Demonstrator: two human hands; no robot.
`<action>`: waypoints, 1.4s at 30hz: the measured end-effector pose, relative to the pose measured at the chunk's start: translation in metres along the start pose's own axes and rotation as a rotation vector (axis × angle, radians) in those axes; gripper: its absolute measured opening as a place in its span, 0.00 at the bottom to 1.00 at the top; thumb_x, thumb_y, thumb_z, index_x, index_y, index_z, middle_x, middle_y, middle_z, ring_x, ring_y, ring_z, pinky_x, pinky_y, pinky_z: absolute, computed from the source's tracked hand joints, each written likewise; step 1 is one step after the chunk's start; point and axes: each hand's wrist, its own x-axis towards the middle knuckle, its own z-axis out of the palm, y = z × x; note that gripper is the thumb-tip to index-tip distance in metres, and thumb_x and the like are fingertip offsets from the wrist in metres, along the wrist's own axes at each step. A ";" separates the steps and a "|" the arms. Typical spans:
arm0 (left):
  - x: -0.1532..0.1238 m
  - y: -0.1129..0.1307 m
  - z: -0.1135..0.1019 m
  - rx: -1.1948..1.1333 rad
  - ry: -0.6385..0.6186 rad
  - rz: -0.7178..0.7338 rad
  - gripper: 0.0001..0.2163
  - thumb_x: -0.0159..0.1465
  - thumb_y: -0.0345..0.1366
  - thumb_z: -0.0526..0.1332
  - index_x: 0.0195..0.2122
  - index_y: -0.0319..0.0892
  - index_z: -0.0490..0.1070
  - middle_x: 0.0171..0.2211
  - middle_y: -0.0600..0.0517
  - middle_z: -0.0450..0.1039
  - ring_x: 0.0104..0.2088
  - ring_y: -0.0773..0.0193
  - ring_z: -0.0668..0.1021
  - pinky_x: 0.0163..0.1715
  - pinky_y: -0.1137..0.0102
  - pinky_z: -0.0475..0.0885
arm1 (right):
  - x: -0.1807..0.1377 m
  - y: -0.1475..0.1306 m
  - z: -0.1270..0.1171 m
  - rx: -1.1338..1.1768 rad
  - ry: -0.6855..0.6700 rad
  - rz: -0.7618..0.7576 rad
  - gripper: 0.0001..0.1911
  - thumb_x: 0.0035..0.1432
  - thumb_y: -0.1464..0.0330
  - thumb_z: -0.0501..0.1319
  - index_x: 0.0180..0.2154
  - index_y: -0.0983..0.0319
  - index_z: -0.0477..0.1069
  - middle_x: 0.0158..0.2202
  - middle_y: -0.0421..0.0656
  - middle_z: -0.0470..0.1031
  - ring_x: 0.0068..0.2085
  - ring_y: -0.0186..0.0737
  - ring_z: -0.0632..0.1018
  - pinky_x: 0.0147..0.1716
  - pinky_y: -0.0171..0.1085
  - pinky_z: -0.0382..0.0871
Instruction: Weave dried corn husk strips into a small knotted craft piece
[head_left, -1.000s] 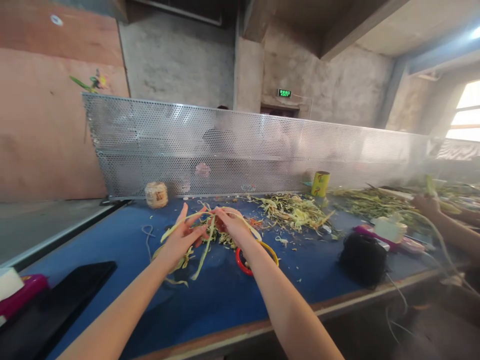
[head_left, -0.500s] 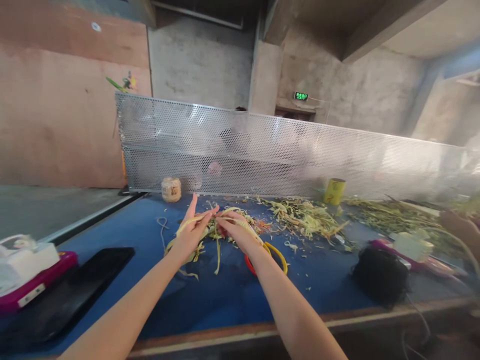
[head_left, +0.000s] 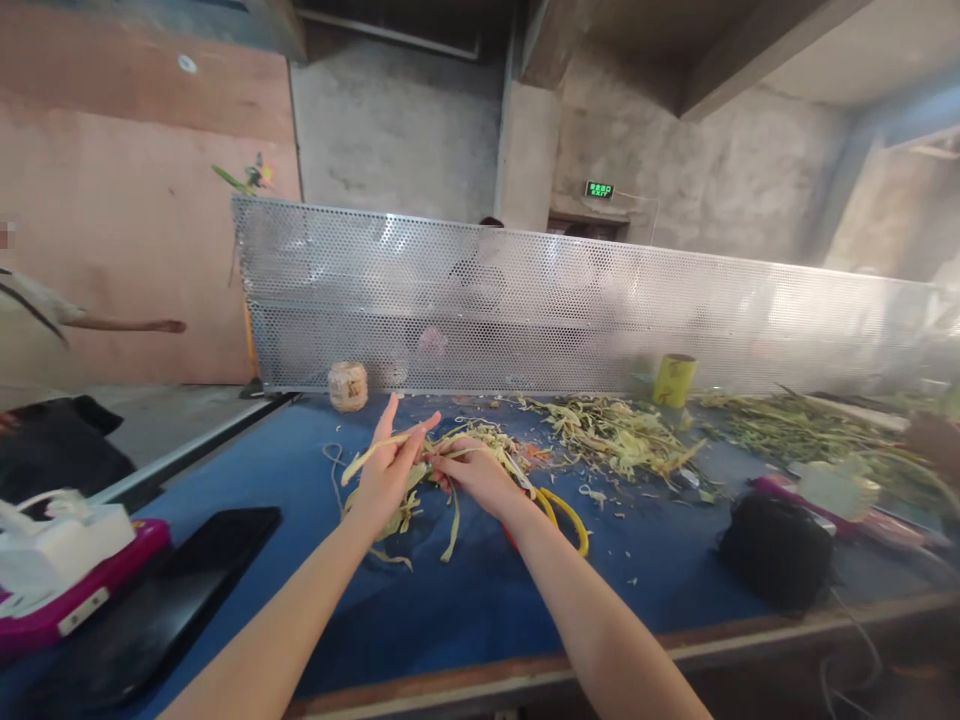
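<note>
My left hand has its fingers stretched upward, with a pale flat plant strip passing between thumb and fingers and sticking out to the left. Close beside it, my right hand pinches the same pale, dried fibre strips. One loose strip hangs down between the hands onto the blue table. More fibre lies under and behind the left hand. The fingertips of the right hand are partly hidden. By the right wrist lies a yellow ring, with a bit of red one showing next to it.
A pile of dried leaves lies right of my hands. A twine roll and a yellow-green can stand along the perforated metal screen. A black phone, magenta power strip and black bundle flank me. A person's arm shows left.
My right hand has moved slightly away from the left and lower, and the hanging strip has shifted right. A person has come into view at the far left. The view has shifted slightly.
</note>
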 end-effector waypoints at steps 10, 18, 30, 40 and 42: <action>-0.007 -0.007 0.010 -0.074 -0.208 -0.193 0.42 0.53 0.43 0.61 0.61 0.41 0.33 0.20 0.57 0.69 0.17 0.69 0.68 0.14 0.77 0.58 | -0.001 -0.005 -0.004 0.124 0.020 0.002 0.18 0.45 0.50 0.57 0.30 0.58 0.66 0.18 0.35 0.66 0.19 0.31 0.66 0.21 0.33 0.58; -0.008 -0.001 0.014 -0.164 -0.126 -0.159 0.45 0.47 0.36 0.66 0.61 0.44 0.37 0.30 0.53 0.73 0.20 0.70 0.71 0.23 0.70 0.70 | -0.001 -0.004 -0.001 0.020 0.017 -0.015 0.23 0.46 0.50 0.55 0.42 0.54 0.62 0.17 0.34 0.64 0.18 0.34 0.66 0.19 0.33 0.57; -0.003 -0.002 0.013 -0.107 -0.068 -0.184 0.45 0.45 0.33 0.67 0.61 0.41 0.41 0.25 0.54 0.75 0.19 0.69 0.72 0.21 0.73 0.68 | -0.003 -0.003 0.002 -0.046 0.110 -0.044 0.24 0.48 0.51 0.54 0.44 0.57 0.61 0.11 0.29 0.55 0.14 0.30 0.58 0.16 0.31 0.51; -0.005 0.003 0.009 -0.403 0.033 -0.344 0.34 0.46 0.26 0.65 0.55 0.37 0.54 0.25 0.52 0.76 0.25 0.67 0.75 0.25 0.73 0.69 | -0.003 -0.003 0.000 -0.373 0.131 -0.232 0.17 0.55 0.56 0.50 0.34 0.58 0.72 0.31 0.42 0.73 0.35 0.39 0.72 0.38 0.38 0.64; -0.006 0.005 0.010 -0.400 0.045 -0.345 0.32 0.46 0.25 0.65 0.53 0.36 0.57 0.23 0.53 0.76 0.23 0.68 0.75 0.23 0.74 0.68 | -0.005 -0.006 -0.002 -0.445 0.126 -0.267 0.16 0.55 0.58 0.51 0.34 0.58 0.73 0.38 0.43 0.74 0.41 0.41 0.72 0.44 0.40 0.62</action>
